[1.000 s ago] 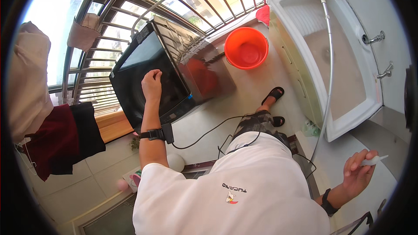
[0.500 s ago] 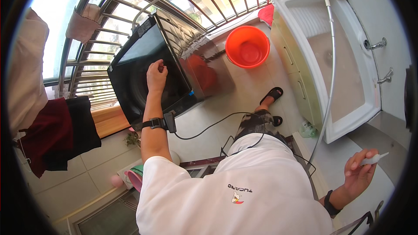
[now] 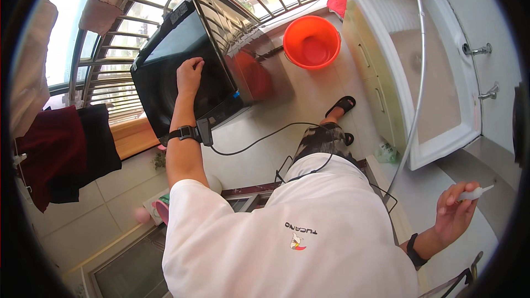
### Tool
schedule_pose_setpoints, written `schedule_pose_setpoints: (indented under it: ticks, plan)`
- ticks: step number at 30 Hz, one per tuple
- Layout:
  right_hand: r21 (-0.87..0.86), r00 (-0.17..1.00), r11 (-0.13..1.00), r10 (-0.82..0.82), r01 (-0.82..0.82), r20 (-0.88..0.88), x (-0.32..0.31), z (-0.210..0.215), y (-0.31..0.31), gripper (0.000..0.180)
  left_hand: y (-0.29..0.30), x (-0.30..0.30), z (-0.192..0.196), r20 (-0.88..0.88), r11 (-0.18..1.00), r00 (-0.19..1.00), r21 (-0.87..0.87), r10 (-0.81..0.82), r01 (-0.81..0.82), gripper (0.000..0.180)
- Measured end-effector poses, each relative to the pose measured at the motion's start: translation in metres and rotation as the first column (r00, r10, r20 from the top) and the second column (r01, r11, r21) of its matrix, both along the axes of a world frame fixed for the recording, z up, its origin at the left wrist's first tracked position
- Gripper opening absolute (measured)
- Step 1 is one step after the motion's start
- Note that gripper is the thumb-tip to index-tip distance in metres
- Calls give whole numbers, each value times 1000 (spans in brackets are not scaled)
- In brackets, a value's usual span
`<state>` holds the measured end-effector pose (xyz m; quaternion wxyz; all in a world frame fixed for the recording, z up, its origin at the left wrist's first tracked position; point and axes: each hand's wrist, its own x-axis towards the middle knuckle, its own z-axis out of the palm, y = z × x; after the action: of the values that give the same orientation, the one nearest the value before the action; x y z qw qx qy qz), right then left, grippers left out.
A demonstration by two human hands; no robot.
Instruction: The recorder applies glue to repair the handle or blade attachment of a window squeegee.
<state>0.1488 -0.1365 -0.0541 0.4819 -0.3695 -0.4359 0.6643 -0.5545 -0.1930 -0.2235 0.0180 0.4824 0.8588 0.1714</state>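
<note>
My left hand (image 3: 189, 76) is over the dark glass lid of a black top-loading washing machine (image 3: 163, 91). Its fingers are curled together in a pinch; whatever may be between them is too small to make out. Whether the hand touches the lid cannot be told. Off to the far right, my right hand (image 3: 454, 218) grips a small white squeeze bottle (image 3: 472, 193) between thumb and fingers. The bottle's thin pointed nozzle sticks out to the right.
A red bucket (image 3: 312, 42) stands on the floor beside the washing machine. On the right is a white washbasin (image 3: 469, 110) with a washboard, over a greenish cabinet (image 3: 371, 77). A cable (image 3: 259, 144) runs from my left wrist. Clothes (image 3: 61, 149) hang at the left.
The whole view has shifted slightly, with most things now a little higher and further left. Both hands keep nearly the same pose, and the bottle stays in my right hand.
</note>
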Motion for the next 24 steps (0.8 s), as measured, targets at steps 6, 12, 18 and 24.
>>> schedule_pose_setpoints:
  ticks: [6,12,18,24]
  plan:
    - [-11,1000,1000,-26,26,13,-5,0,-3,30,3,3,3,-10,1000,1000,26,-7,7,19]
    - [-10,1000,1000,-4,5,25,-11,-2,-1,32,3,3,0,-34,999,998,22,-45,45,18]
    - [-17,999,1000,-12,13,34,-10,-3,-5,33,12,6,0,-49,998,997,27,-63,64,18]
    - [-27,1000,1000,-14,14,23,-9,-4,-3,33,10,1,2,-74,989,988,46,-134,138,21]
